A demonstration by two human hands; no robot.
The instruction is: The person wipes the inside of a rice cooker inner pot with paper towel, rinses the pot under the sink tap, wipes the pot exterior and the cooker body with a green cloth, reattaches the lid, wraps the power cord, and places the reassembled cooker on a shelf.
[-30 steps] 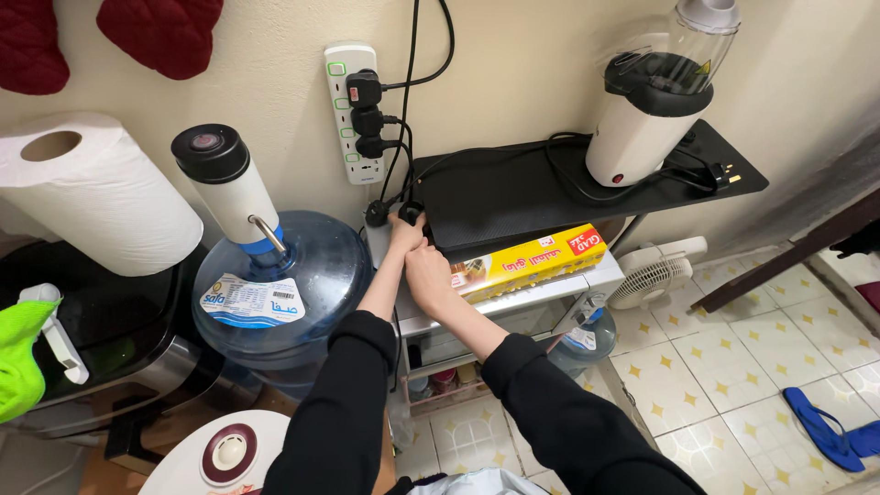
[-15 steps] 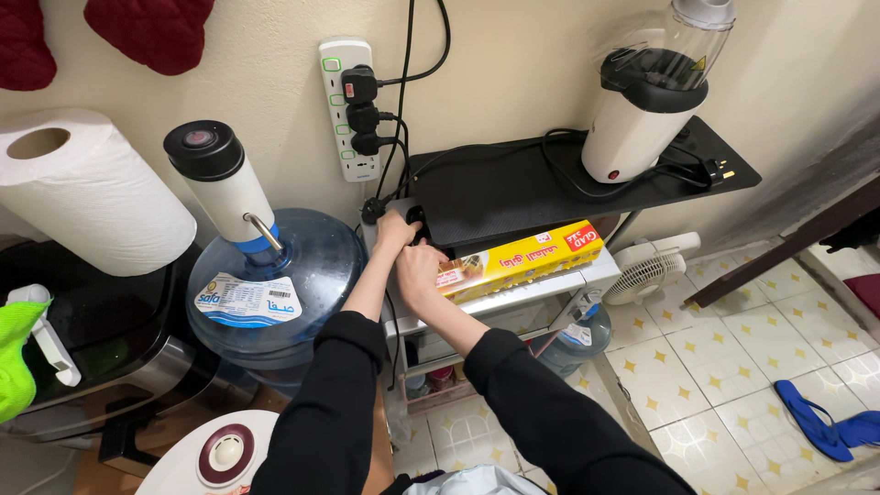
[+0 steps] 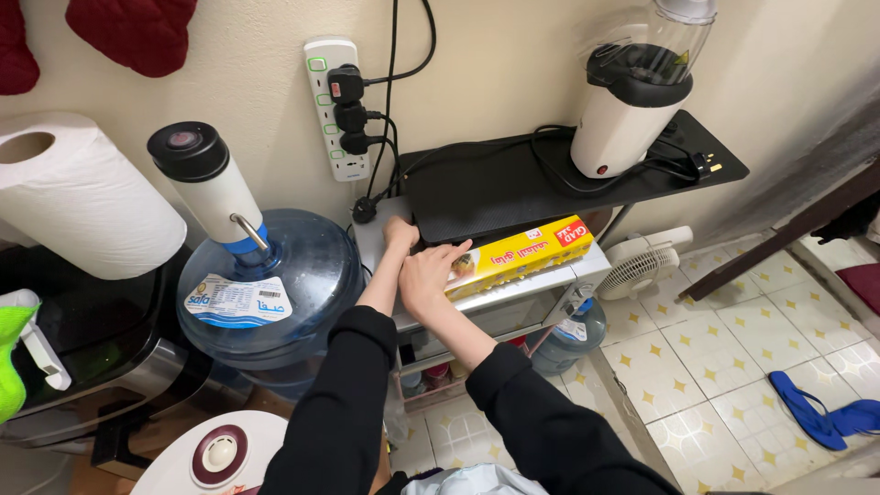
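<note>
The yellow wrap box (image 3: 521, 257) lies in the middle of the frame on top of a silver microwave (image 3: 559, 291), its long side tucked under the front edge of a black shelf (image 3: 495, 188). The right hand (image 3: 427, 275) rests on the box's left end with fingers spread flat, pinching nothing. The left hand (image 3: 401, 236) sits just beside it, reaching into the gap at the shelf's left corner; its fingertips are hidden there, so I cannot tell whether its grip is closed on anything.

Just above that hand a black cord (image 3: 385, 179) drops from a white power strip (image 3: 334, 110) on the wall, upper middle of the frame, and ends in a plug (image 3: 364, 211) hanging near the microwave's back corner. A tug or snag here could pull a plug loose. More cable lies looped on the shelf around a white blender (image 3: 628, 115) at upper right; dragging that cable could tip the tall blender off the narrow shelf.

The box itself lies close to the microwave's front edge, so a sideways push could slide it off onto the tiled floor (image 3: 733, 367). To the left stands a blue water bottle (image 3: 275, 284) with its pump (image 3: 206, 179), near the left forearm, where an elbow swing could knock the pump.
</note>
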